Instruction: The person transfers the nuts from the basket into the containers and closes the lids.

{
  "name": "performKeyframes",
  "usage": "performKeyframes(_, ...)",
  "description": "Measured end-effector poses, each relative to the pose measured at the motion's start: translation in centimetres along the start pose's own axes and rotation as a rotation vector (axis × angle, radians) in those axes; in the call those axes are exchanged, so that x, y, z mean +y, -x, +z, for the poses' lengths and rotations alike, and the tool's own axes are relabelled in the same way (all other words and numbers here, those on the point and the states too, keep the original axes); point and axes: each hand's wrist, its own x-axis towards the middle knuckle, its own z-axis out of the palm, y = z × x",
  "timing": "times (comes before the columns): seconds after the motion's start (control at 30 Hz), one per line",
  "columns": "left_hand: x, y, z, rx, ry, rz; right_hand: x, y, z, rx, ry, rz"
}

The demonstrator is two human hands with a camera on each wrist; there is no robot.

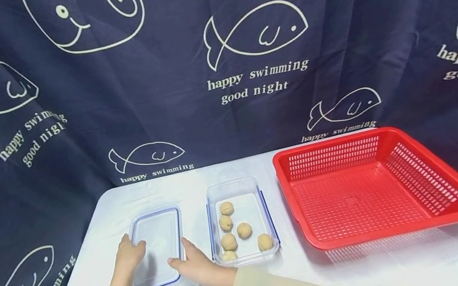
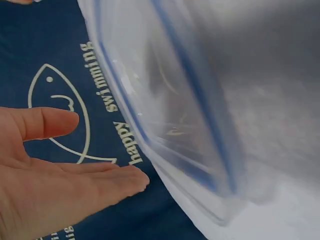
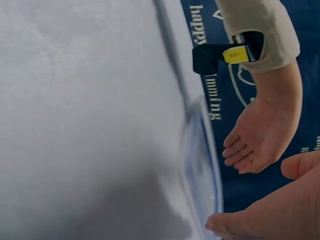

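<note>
A clear plastic lid (image 1: 162,249) with a blue seal lies on the table's left side. My left hand (image 1: 129,256) is at its left edge, fingers fairly straight and thumb apart, gripping nothing. Beside the opposite edge is my right hand (image 1: 200,269), also with thumb and fingers spread. Whether either hand touches the lid cannot be told; in the left wrist view the left hand (image 2: 75,185) looks apart from it. To the right of the lid stands a clear food container (image 1: 249,260) with blue side clips, holding several walnuts (image 1: 244,230).
A large red plastic basket (image 1: 341,207) stands on the right of the white-covered table (image 1: 291,285), its front overhanging slightly. A dark blue curtain (image 1: 208,131) with white fish drawings hangs behind the table and at its sides.
</note>
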Motion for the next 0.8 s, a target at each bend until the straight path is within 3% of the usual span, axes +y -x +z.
performKeyframes(0.23, -0.9, 0.0, 0.2, -0.014, -0.019, -0.019, 1.2, -0.5, 0.4, -0.018, -0.008, 0.023)
performKeyframes(0.53, -1.2, -0.2, 0.1, -0.046, 0.027, -0.063, 1.9, -1.1, 0.4, -0.060, -0.020, 0.007)
performKeyframes(0.8, -0.9, 0.3, 0.0, -0.014, 0.035, -0.042, 1.7, -1.0, 0.2, -0.063, -0.027, -0.005)
